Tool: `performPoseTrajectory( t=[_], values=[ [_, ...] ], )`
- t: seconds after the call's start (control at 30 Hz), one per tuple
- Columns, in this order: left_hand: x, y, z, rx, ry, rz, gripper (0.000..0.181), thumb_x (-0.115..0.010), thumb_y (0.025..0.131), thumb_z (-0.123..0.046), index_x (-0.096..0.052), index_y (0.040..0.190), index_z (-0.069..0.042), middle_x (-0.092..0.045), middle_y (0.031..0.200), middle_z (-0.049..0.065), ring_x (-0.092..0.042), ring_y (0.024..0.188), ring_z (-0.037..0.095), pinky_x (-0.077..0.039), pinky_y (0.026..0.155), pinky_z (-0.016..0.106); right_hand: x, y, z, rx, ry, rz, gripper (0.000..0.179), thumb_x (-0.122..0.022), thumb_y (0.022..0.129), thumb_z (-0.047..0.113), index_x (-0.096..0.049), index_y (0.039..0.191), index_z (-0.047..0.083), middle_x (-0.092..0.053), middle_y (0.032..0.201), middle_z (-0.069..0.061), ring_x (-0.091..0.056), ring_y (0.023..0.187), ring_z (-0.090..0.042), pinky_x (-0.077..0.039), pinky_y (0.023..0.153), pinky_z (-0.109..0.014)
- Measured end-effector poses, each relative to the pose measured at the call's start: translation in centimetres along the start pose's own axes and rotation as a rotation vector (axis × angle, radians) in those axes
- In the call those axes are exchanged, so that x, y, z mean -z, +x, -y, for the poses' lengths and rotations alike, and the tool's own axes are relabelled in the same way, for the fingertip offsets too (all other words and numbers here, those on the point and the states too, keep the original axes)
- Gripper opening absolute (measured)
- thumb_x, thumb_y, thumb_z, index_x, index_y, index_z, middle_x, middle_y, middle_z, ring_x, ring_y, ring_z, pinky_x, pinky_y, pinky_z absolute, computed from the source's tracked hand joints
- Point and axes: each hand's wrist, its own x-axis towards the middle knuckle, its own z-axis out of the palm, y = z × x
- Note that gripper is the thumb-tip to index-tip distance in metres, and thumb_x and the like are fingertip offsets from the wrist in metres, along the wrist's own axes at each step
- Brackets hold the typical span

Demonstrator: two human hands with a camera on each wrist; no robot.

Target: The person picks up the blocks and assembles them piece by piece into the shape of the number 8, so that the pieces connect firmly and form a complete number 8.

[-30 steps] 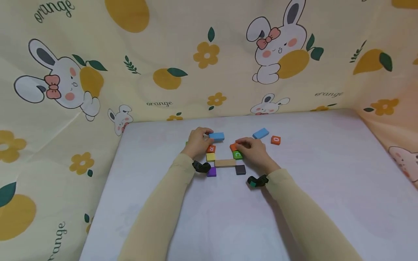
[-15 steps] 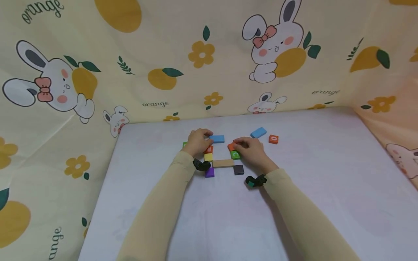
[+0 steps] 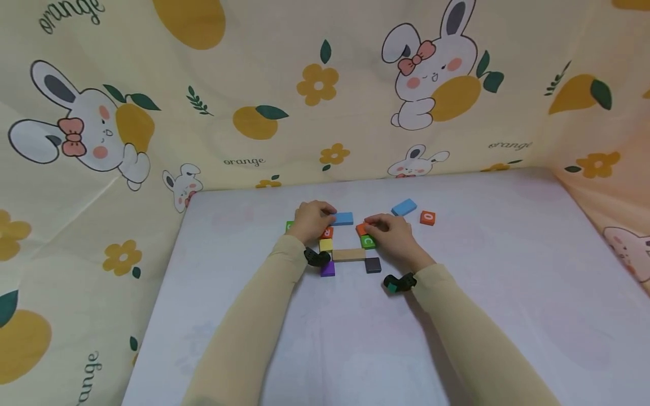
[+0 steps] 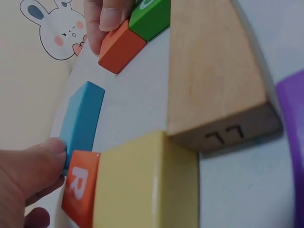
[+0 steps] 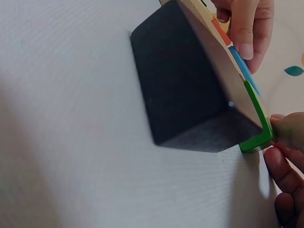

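My left hand (image 3: 312,221) pinches the left end of a blue rectangular block (image 3: 343,219), which lies on the table behind an orange block lettered R (image 4: 80,187). My right hand (image 3: 393,234) grips a plain-looking orange block (image 4: 122,46) between thumb and fingers, against the back of a green block lettered C (image 3: 368,242). A yellow block (image 3: 326,245) sits in front of the R block. A long wooden block (image 3: 348,255) lies crosswise between the two rows. Purple (image 3: 327,269) and black (image 3: 373,265) blocks lie at the front ends.
A second blue block (image 3: 404,207) lies slanted behind my right hand, with an orange block lettered O (image 3: 427,217) to its right. A green block (image 3: 289,225) is partly hidden behind my left hand. Patterned cloth (image 3: 254,169) walls the white table's back and sides.
My left hand has shifted slightly to the right and nearer, bringing the blue block along. My right hand stays at the orange block. The head view has swayed a little.
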Motion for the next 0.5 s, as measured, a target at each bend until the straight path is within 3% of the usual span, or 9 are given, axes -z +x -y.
performPoseTrajectory(
  t=[0.2,0.5],
  values=[
    [-0.10,-0.24,-0.24,-0.018,0.021,0.008,0.021,-0.065,0.094,-0.030,-0.071,0.112,-0.022,-0.065,0.105,-0.004,-0.044,0.104,0.022,-0.032,0.092,0.040,0.28,-0.27,0.15,-0.004,-0.003,0.005,0.036,-0.059,0.095,0.045,-0.063,0.125,0.026,-0.058,0.127,0.001,-0.040,0.123,-0.026,-0.018,0.102,-0.060],
    [-0.40,-0.73,-0.39,-0.052,0.037,0.007,0.021,-0.064,0.094,-0.031,-0.071,0.112,-0.021,-0.066,0.105,-0.006,-0.044,0.106,0.023,-0.029,0.095,0.042,0.13,-0.21,0.26,0.024,-0.003,-0.008,0.035,-0.060,0.095,0.042,-0.064,0.124,0.023,-0.059,0.129,-0.002,-0.042,0.126,-0.027,-0.020,0.103,-0.060]
  ],
)
